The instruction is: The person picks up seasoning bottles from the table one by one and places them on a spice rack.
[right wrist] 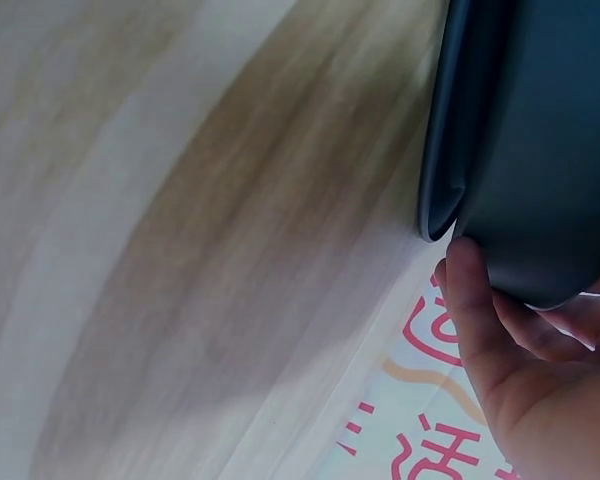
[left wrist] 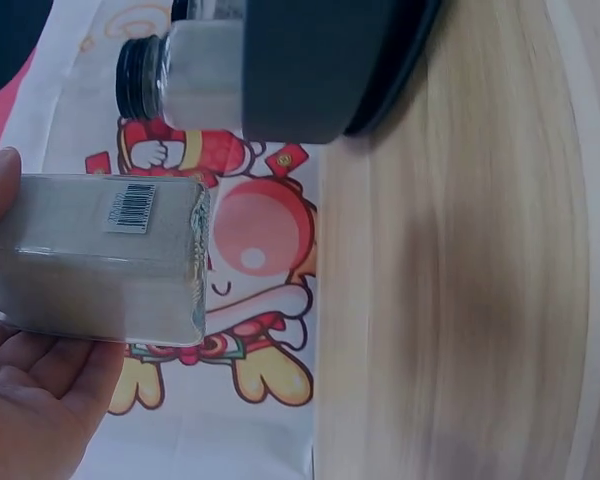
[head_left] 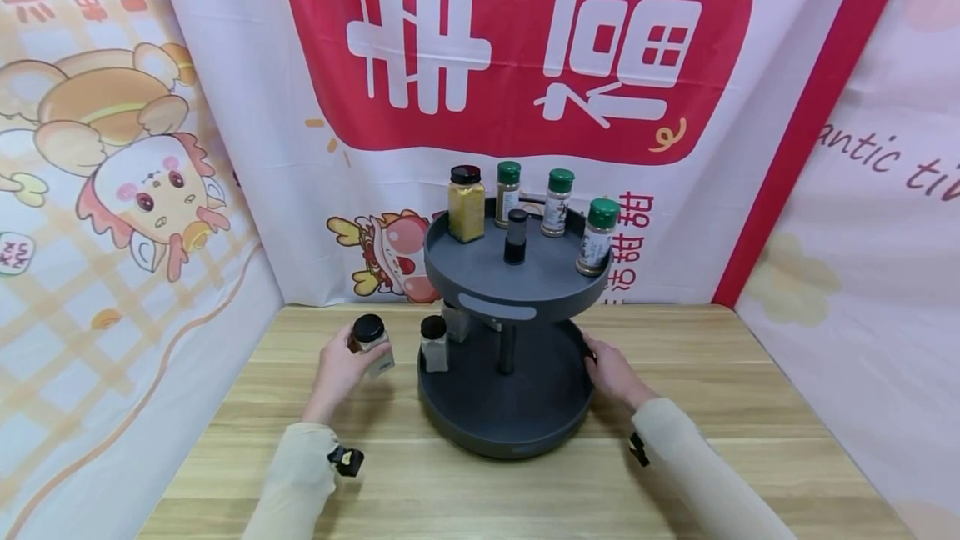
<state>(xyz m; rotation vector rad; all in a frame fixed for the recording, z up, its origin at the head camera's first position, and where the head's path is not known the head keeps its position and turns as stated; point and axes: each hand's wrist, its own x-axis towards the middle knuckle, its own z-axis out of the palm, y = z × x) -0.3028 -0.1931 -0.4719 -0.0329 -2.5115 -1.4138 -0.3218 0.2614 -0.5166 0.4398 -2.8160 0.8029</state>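
Observation:
My left hand (head_left: 347, 363) grips a clear square spice jar (head_left: 381, 361) with a black lid, held left of a dark grey two-tier turntable (head_left: 510, 440). In the left wrist view, the jar (left wrist: 100, 260) shows a barcode label near its base, with thumb and fingers on opposite sides. At the turntable's right side, my right hand (head_left: 617, 373) holds the edge of the lower tier. The right wrist view shows its thumb (right wrist: 468, 275) against the outer wall (right wrist: 550, 150); some fingertips are hidden behind it. A black-lidded jar (head_left: 434, 348) stands at the lower tier's left, with another jar (head_left: 455, 323) behind.
On the upper tier (head_left: 480, 269) stand a yellow-filled jar (head_left: 467, 211), three green-capped shakers, one of them a shaker (head_left: 597, 240) at right, and a small dark-capped cylinder (head_left: 516, 236). The wooden table (head_left: 720, 407) ends at a printed cloth (head_left: 247, 115) behind.

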